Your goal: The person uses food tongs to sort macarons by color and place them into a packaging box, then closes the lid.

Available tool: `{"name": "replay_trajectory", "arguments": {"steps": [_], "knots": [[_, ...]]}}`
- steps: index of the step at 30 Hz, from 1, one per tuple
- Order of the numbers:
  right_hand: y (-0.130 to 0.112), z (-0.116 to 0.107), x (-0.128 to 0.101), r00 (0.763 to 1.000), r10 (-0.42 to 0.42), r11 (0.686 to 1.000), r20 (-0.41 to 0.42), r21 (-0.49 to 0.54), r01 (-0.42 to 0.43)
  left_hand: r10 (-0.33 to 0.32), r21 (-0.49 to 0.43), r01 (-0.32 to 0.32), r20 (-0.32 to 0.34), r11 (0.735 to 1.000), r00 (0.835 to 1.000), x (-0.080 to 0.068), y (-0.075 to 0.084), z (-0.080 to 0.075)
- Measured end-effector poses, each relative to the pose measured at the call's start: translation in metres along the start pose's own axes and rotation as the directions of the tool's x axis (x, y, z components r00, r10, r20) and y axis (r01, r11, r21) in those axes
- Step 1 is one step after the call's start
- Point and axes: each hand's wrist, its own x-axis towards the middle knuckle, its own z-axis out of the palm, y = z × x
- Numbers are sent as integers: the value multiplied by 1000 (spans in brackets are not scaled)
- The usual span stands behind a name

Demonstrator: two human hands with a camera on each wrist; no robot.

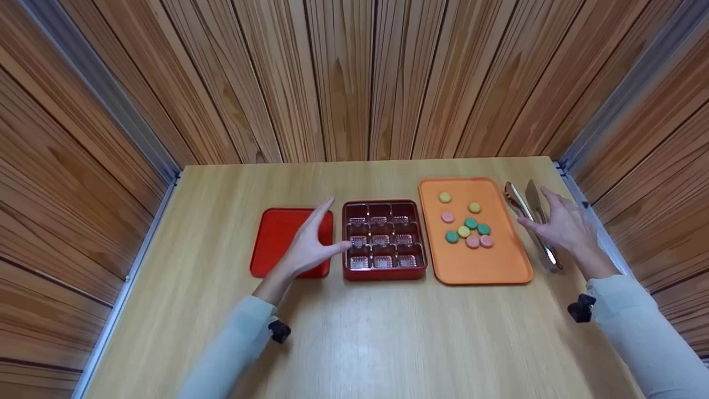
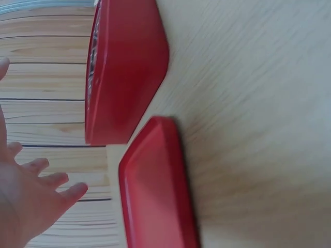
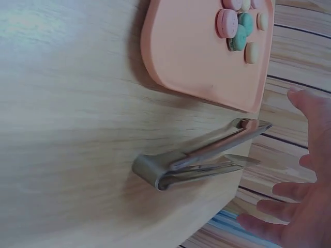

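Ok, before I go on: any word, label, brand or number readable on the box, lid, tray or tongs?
None. The red box, its red lid, the orange tray and the metal tongs show no print, label or number in any view.

Orange tray (image 1: 498,266) lies flat on right half of light wooden table (image 1: 354,332), long side running away from viewer. Nine round macarons on tray: two yellow macarons (image 1: 445,197) apart at far end, one pink macaron (image 1: 447,217) alone just below. Rest bunched mid-tray: three green macarons (image 1: 471,223), one yellow, two pink, touching or nearly so. Near end of tray bare. Wood-plank walls (image 1: 354,77) enclose table on three sides; grey metal strips (image 1: 105,94) run down both corners.
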Motion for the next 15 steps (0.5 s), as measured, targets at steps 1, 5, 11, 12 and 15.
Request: {"name": "replay_trajectory", "arguments": {"steps": [1, 5, 11, 12, 15], "knots": [[1, 1, 0, 1000, 13, 1000, 6, 10, -13, -9, -20, 9, 4, 1000, 1000, 0, 0, 3], [7, 5, 2, 998, 59, 998, 30, 36, -60, -57, -82, 58, 11, 995, 998, 0, -2, 13], [15, 14, 1, 991, 113, 990, 76, 81, -119, -73, -166, 76, 27, 983, 997, -4, -8, 27], [15, 16, 0, 989, 122, 988, 84, 87, -129, -75, -179, 80, 32, 981, 997, -6, -10, 28], [17, 22, 1, 986, 135, 984, 101, 102, -146, -93, -204, 99, 41, 974, 995, -9, -13, 30]]}}
